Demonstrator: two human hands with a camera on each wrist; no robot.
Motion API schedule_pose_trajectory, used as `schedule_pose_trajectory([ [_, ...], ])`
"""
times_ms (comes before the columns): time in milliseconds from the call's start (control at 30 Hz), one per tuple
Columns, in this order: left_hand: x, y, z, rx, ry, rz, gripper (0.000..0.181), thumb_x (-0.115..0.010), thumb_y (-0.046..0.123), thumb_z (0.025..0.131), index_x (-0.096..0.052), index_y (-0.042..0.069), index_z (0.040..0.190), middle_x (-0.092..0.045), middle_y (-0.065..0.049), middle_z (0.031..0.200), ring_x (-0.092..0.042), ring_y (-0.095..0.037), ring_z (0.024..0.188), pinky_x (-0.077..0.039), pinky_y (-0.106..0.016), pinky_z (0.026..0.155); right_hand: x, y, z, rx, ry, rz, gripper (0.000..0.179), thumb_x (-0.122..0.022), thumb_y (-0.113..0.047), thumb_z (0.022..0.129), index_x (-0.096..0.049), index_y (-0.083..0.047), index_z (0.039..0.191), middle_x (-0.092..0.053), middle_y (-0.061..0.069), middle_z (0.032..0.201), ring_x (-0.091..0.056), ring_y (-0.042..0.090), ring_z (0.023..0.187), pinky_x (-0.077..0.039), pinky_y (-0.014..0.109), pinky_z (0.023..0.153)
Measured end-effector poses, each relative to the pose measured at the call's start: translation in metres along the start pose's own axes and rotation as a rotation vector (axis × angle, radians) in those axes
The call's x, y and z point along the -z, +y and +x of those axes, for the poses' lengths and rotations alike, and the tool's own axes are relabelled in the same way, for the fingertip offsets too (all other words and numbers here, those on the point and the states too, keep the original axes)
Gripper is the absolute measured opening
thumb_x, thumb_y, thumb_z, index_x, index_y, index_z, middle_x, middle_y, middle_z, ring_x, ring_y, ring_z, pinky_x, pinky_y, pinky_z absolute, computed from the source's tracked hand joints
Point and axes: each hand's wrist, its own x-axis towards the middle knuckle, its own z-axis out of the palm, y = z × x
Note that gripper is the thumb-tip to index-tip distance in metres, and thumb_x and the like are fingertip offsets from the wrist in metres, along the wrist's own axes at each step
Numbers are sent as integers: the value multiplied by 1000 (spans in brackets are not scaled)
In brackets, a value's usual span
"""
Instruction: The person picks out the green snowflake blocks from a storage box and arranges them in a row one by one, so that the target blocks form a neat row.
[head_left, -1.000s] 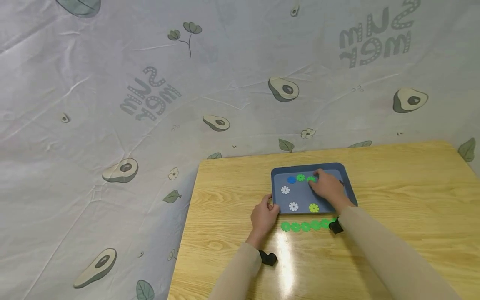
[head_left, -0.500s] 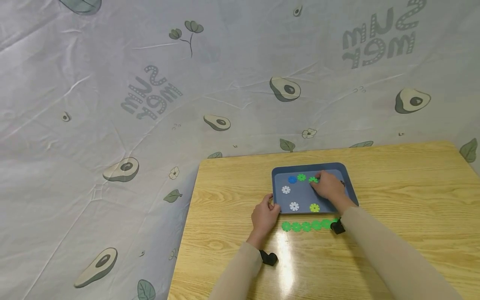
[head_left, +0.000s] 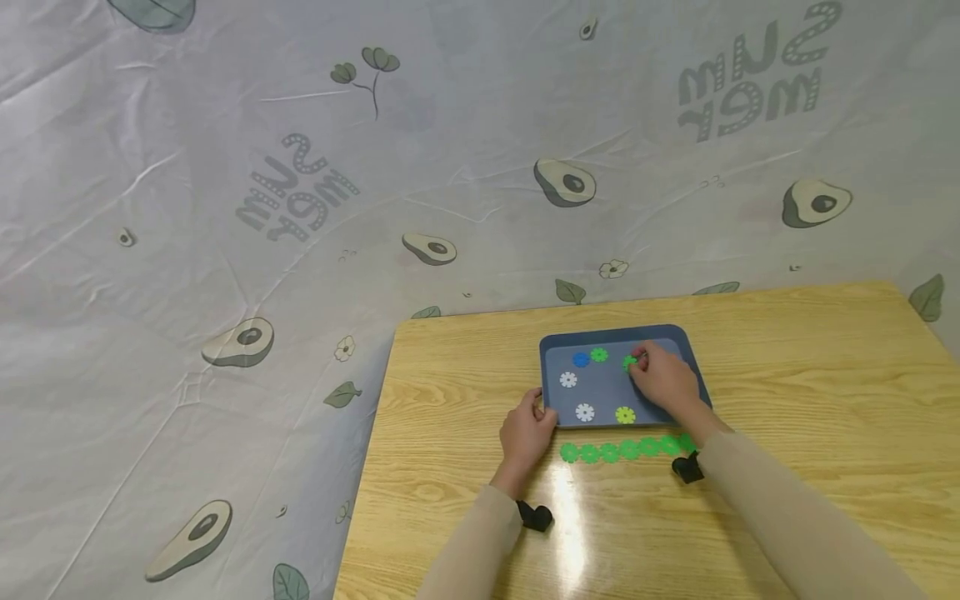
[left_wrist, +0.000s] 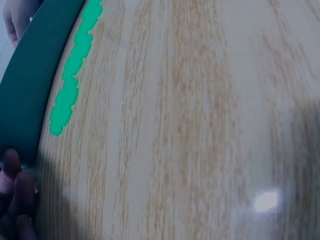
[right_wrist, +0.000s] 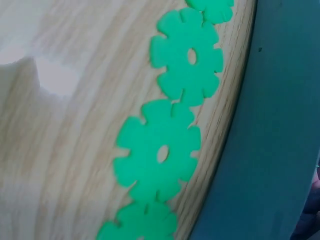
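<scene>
A blue-grey tray [head_left: 603, 390] lies on the wooden table. My left hand [head_left: 527, 433] grips its near left corner, thumb at the rim; part of that hand [left_wrist: 17, 192] shows in the left wrist view. Over the tray's right half my right hand [head_left: 666, 382] pinches a green snowflake disc [head_left: 629, 363], partly hidden by the fingers. Inside the tray lie a blue disc [head_left: 581, 359], another green disc [head_left: 598, 354], two white discs [head_left: 585, 412] and a yellow-green disc [head_left: 625, 415]. Before the tray runs a chain of several green discs [head_left: 609, 452], joined edge to edge.
The tray's outer wall [right_wrist: 265, 115] stands close beside the green chain in the right wrist view. Light glares off the table [head_left: 450, 358] in front of the chain. A pale cloth [head_left: 480, 200] with avocado prints hangs behind and to the left.
My right hand has shifted slightly right and towards me with the green disc, away from the other green disc. The chain's right end shows more. My left hand stays at the tray corner.
</scene>
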Motion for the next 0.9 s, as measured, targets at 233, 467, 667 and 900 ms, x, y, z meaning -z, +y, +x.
schedule_pose_trajectory([
  [233, 0, -1, 0, -5, 9, -8, 47, -62, 26, 88, -70, 18, 134, -54, 17, 66, -47, -5, 53, -38, -30, 56, 9, 7, -16, 65, 58, 9, 27, -60, -19, 100, -64, -1, 120, -67, 9, 94, -51, 19, 58, -39, 36, 51],
  [467, -1, -3, -1, 6, 1, -4, 47, -62, 26, 88, -70, 18, 134, -54, 17, 65, -46, -5, 54, -37, -30, 56, 18, 10, -34, 96, 123, 32, 24, -62, -18, 100, -66, -2, 118, -66, 9, 92, -52, 19, 63, -38, 35, 53],
  [667, 0, -2, -1, 9, -5, -20, 48, -61, 25, 88, -69, 16, 135, -56, 15, 65, -47, -6, 53, -38, -30, 56, 29, 5, -51, 91, 136, 50, 26, -63, -22, 100, -66, -5, 119, -68, 10, 98, -52, 19, 67, -37, 34, 54],
  [900, 1, 0, -2, 13, -12, -3, 47, -62, 26, 89, -69, 17, 135, -57, 16, 67, -49, -4, 55, -39, -30, 57, 40, 7, -70, 96, 163, 77, 29, -62, -24, 102, -65, -3, 121, -68, 14, 102, -43, 17, 54, -33, 33, 48],
])
